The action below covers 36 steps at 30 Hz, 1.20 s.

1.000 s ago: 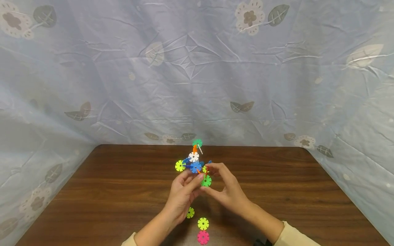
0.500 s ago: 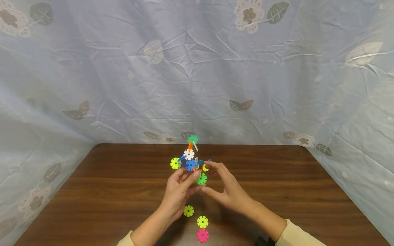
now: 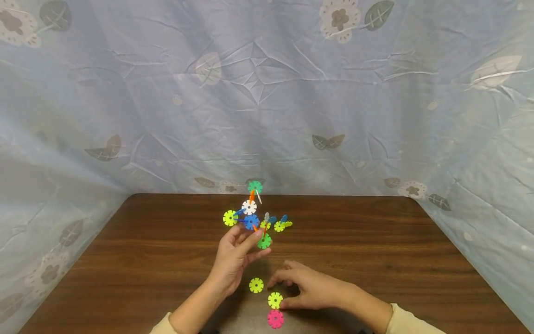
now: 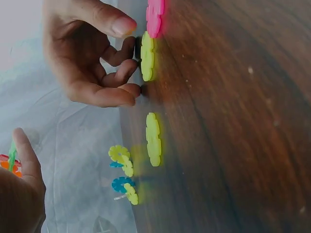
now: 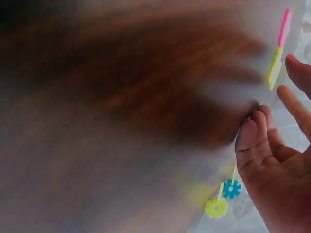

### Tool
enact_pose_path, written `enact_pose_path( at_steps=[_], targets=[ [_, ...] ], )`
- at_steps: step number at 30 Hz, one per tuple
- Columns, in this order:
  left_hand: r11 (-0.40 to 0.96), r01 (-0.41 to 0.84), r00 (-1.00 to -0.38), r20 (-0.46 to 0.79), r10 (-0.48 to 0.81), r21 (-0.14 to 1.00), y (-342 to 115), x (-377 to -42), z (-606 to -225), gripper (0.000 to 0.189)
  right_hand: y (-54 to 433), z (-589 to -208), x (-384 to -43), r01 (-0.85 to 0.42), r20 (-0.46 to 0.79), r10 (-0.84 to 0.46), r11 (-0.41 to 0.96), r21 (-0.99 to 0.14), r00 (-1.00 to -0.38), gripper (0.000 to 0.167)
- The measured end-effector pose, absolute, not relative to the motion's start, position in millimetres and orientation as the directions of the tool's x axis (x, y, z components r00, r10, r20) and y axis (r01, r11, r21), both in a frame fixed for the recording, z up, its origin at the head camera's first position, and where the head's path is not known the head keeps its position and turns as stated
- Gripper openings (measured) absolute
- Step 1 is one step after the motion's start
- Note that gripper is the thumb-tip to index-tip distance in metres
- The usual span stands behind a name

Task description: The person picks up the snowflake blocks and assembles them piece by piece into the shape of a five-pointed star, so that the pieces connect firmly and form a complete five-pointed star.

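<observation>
My left hand [image 3: 231, 262] holds up a model of joined notched plastic discs above the table. Its thumb and fingers pinch it near a green disc [image 3: 264, 241], with a blue disc [image 3: 251, 221], a white disc [image 3: 249, 207] and a teal-green disc [image 3: 255, 187] further up. My right hand [image 3: 313, 285] is low over the table, fingers loosely bent and apart. Its thumb tip is at the edge of a flat yellow disc [image 3: 275, 300]; whether they touch I cannot tell. In the left wrist view, that hand [image 4: 82, 63] hovers beside the yellow disc [image 4: 147, 56].
A pink disc [image 3: 275, 319] lies just in front of the yellow one, and another yellow-green disc [image 3: 256, 285] lies to its left. Small joined yellow and blue discs [image 3: 279, 226] stand farther back on the brown wooden table [image 3: 354, 241]. Patterned fabric [image 3: 258, 116] hangs behind.
My right hand has left the model and come down and nearer to the loose discs. The left hand has shifted slightly left with the model, uncovering the small joined discs behind.
</observation>
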<state>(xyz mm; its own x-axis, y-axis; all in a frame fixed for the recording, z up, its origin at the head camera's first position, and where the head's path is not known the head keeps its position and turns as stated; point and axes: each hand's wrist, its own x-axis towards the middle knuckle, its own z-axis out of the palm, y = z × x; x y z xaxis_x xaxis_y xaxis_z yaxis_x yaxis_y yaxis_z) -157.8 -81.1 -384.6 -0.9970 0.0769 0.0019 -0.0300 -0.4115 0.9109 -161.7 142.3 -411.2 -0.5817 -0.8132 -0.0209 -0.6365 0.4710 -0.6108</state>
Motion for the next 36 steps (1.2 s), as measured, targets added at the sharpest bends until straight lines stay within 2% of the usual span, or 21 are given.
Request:
enact_pose_path(
  at_steps=[7, 11, 14, 18, 21, 25, 27, 31, 36],
  targets=[
    [-0.412, -0.028, -0.995, 0.016, 0.102, 0.911, -81, -158, -385, 0.028, 138, -415, -158, -0.634, -0.020, -0.795, 0.498, -0.592, -0.607, 0.023],
    [-0.400, -0.038, -0.992, 0.014, 0.128, 0.916, -81, -158, -386, 0.035, 138, -414, -160, -0.611, -0.038, -0.784, 0.512, -0.604, -0.619, 0.025],
    [-0.392, -0.048, -0.987, 0.016, 0.159, 0.919, -81, -158, -386, 0.042, 140, -414, -163, -0.585, -0.039, -0.784, 0.495, -0.642, -0.620, 0.025],
    [-0.387, -0.048, -0.981, 0.029, 0.190, 0.921, -80, -158, -386, 0.043, 147, -412, -168, -0.546, -0.003, -0.790, 0.426, -0.722, -0.613, 0.015],
    [-0.385, -0.051, -0.980, 0.029, 0.198, 0.921, -79, -158, -386, 0.042, 152, -406, -175, -0.518, 0.069, -0.746, 0.389, -0.762, -0.662, 0.011],
    [-0.379, -0.058, -0.980, 0.019, 0.196, 0.923, -77, -157, -387, 0.042, 153, -388, -186, -0.467, 0.206, -0.595, 0.325, -0.822, -0.777, 0.017],
    [-0.375, -0.061, -0.981, 0.013, 0.193, 0.925, -76, -157, -388, 0.042, 152, -379, -190, -0.455, 0.272, -0.530, 0.251, -0.854, -0.803, 0.023],
    [-0.359, -0.066, -0.982, 0.004, 0.191, 0.931, -75, -158, -388, 0.046, 148, -365, -194, -0.436, 0.343, -0.481, 0.093, -0.895, -0.807, 0.034],
    [-0.342, -0.073, -0.978, 0.000, 0.208, 0.937, -76, -158, -389, 0.050, 143, -362, -195, -0.443, 0.366, -0.487, 0.048, -0.895, -0.793, 0.038]
  ],
)
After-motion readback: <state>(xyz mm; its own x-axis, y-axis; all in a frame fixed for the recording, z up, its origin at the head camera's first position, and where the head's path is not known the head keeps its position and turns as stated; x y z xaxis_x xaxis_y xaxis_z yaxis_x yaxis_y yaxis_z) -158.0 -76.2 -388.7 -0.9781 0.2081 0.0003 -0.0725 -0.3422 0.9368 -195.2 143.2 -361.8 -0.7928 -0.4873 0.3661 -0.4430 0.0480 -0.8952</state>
